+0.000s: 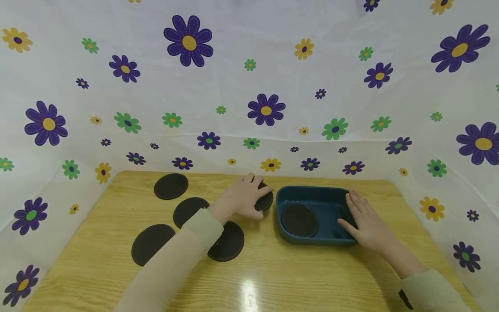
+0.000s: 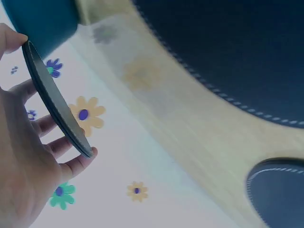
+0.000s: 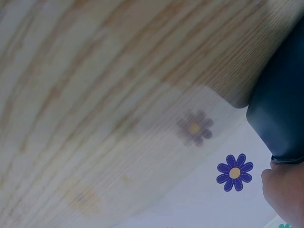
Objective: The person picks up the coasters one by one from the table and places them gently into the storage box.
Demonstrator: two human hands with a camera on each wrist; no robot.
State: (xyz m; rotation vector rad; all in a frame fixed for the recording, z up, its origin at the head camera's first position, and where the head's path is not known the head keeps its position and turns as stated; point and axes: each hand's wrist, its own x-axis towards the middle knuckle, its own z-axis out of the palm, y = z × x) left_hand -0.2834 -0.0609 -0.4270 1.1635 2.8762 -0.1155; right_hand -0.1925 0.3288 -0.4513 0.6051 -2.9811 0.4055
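Note:
My left hand [image 1: 245, 197] holds a black round coaster [image 1: 265, 200] just left of the blue bin. In the left wrist view the coaster [image 2: 59, 102] is tilted on edge, with the thumb at one rim and fingertips along its far side. A deep blue rectangular bin [image 1: 312, 241] stands on the table, and another black coaster [image 1: 300, 220] lies at its left end. On the bin's right rim rests my right hand [image 1: 366, 225], fingers fairly straight and thumb reaching over the inside. The right wrist view shows only part of this hand [image 3: 287, 190] against the bin [image 3: 280, 109].
Several more black coasters lie flat on the wooden table [image 1: 273, 277]: one at the back left [image 1: 170, 186], others near the left forearm, which partly covers them. A white floral cloth [image 1: 234, 86] rises behind the table and along both sides.

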